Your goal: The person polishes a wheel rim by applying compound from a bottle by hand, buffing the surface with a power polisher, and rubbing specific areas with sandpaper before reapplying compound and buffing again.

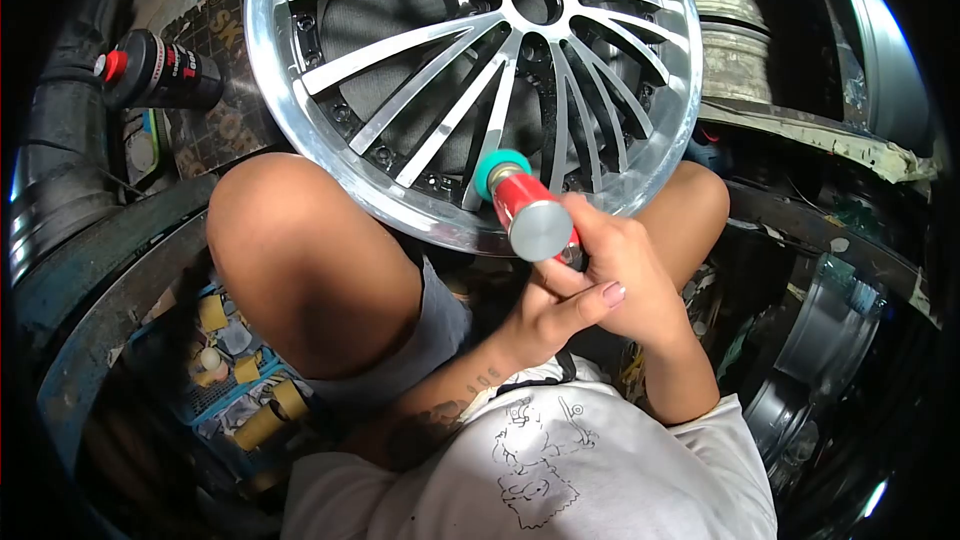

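Observation:
A red and silver handheld power tool point(525, 205) with a round green pad point(500, 172) on its tip points at the lower spokes of a large silver and black multi-spoke wheel rim point(270, 100). My right hand point(625, 275) is wrapped round the tool from the right side. Beneath it, my left hand point(560, 315) is closed near the tool's lower end, its thumb lying across the right hand; what its fingers hold is hidden. The rim leans above my knees. Whether the pad touches a spoke, I cannot tell.
At the left, a black bottle with a red cap point(165, 70) lies by a patterned box point(230, 125). A blue basket point(225, 390) with yellow rolls sits lower left. Stacked rims point(735, 25) stand upper right, and more rims point(830, 330) lower right.

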